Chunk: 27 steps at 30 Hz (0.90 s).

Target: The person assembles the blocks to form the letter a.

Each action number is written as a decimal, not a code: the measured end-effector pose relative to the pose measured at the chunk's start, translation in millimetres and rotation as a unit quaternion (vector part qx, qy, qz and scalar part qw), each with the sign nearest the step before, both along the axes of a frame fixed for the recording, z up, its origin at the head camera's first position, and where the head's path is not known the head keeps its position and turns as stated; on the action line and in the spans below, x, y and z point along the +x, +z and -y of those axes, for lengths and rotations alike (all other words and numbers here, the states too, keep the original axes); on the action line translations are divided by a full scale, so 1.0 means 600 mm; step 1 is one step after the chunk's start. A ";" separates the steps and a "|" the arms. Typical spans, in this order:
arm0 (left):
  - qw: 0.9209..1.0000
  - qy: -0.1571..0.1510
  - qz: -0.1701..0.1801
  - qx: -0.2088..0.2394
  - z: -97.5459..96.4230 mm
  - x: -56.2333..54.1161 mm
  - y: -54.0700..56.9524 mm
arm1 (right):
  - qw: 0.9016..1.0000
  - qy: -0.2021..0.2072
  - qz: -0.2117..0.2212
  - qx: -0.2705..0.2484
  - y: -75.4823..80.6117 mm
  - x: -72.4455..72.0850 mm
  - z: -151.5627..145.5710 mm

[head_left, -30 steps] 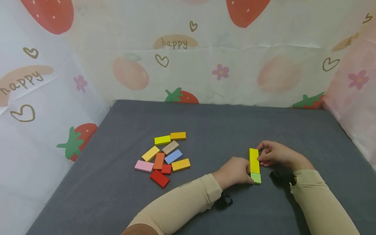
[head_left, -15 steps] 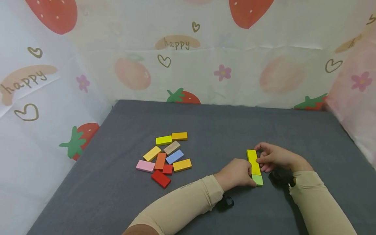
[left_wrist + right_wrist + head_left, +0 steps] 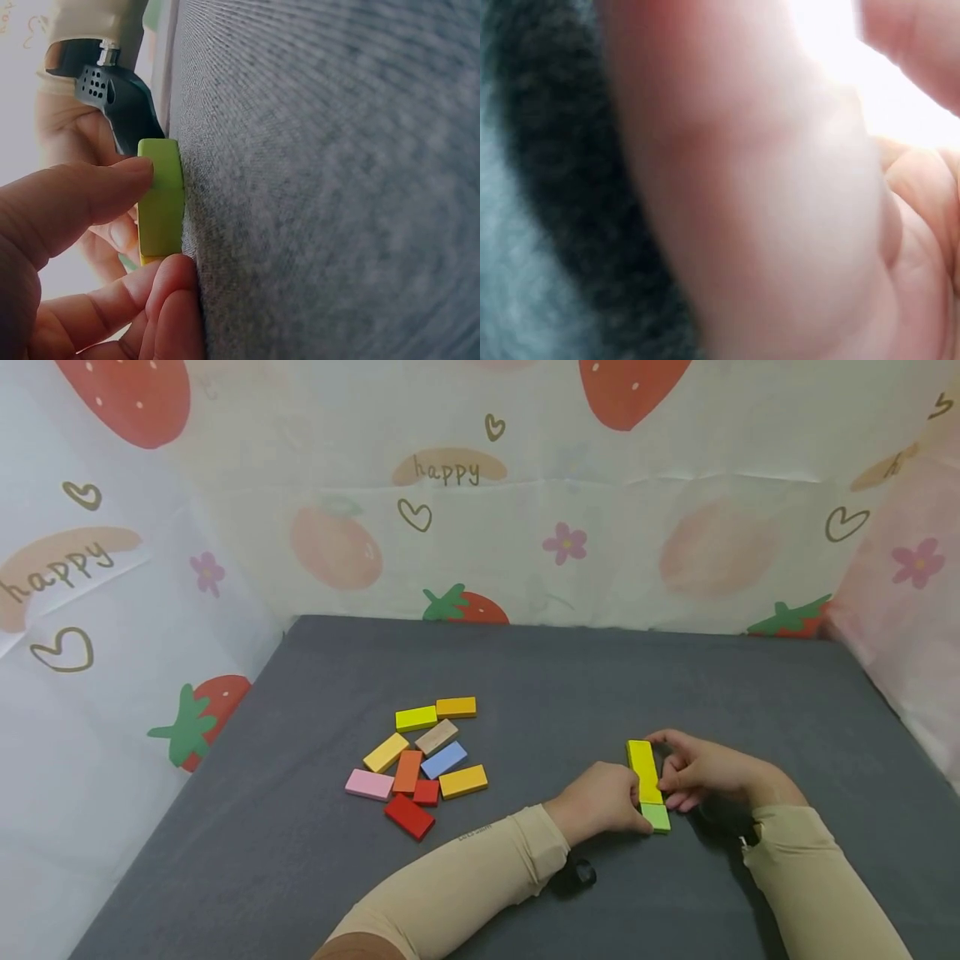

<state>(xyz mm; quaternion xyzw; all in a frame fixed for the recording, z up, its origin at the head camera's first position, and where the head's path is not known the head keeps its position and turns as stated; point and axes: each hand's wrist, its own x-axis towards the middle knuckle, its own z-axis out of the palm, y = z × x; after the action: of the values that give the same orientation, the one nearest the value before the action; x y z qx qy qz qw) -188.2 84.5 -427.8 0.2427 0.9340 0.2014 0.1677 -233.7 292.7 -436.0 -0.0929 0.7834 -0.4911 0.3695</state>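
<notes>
A yellow block [image 3: 644, 770] and a light green block [image 3: 656, 817] lie end to end on the dark grey cloth, the green one nearer me. My left hand [image 3: 602, 797] pinches the green block, with its thumb on the near end; in the left wrist view the thumb presses the green face [image 3: 161, 206] and the fingertips bend in beside it. My right hand [image 3: 708, 768] curls round the yellow block's far right part, index finger at the far end and thumb along the right side. Blurred fingers [image 3: 742, 172] fill most of the right wrist view, which hides the block there.
Left of my hands lies a loose group of blocks: pink [image 3: 369, 784], orange [image 3: 407, 772], blue [image 3: 443, 760], wood-coloured [image 3: 437, 737], red [image 3: 409, 817] and several yellow ones. A printed fabric wall [image 3: 525, 552] stands behind the grey cloth [image 3: 562, 693].
The yellow block's far end has swung slightly left, so the block now slants. My right hand has shifted a little left and nearer me. The left hand stays at the green block.
</notes>
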 end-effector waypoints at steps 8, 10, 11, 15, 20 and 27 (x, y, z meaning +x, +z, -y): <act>1.000 -0.003 -0.001 0.001 0.001 0.001 0.001 | 1.000 -0.002 -0.003 -0.012 -0.002 0.003 -0.006; 1.000 -0.006 -0.001 0.001 0.002 0.001 0.001 | 1.000 -0.001 -0.005 -0.012 -0.001 0.004 -0.006; 1.000 -0.007 -0.001 0.001 0.002 0.001 0.001 | 1.000 -0.001 -0.005 -0.011 -0.001 0.005 -0.005; 1.000 -0.009 -0.001 -0.001 0.002 0.002 0.001 | 1.000 0.003 -0.006 -0.008 0.000 0.007 -0.005; 1.000 -0.007 0.004 0.003 0.004 0.001 -0.001 | 1.000 0.008 -0.006 -0.013 -0.002 0.009 -0.005; 1.000 -0.007 0.008 0.007 0.006 -0.001 0.001 | 1.000 0.007 -0.001 -0.022 -0.008 0.008 -0.007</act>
<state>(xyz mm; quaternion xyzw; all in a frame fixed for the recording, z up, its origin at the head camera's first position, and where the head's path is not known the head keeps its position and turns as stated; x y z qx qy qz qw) -188.9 81.0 -426.9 0.2488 0.9295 0.2089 0.1747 -228.7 296.6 -440.8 -0.1067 0.7719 -0.5056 0.3703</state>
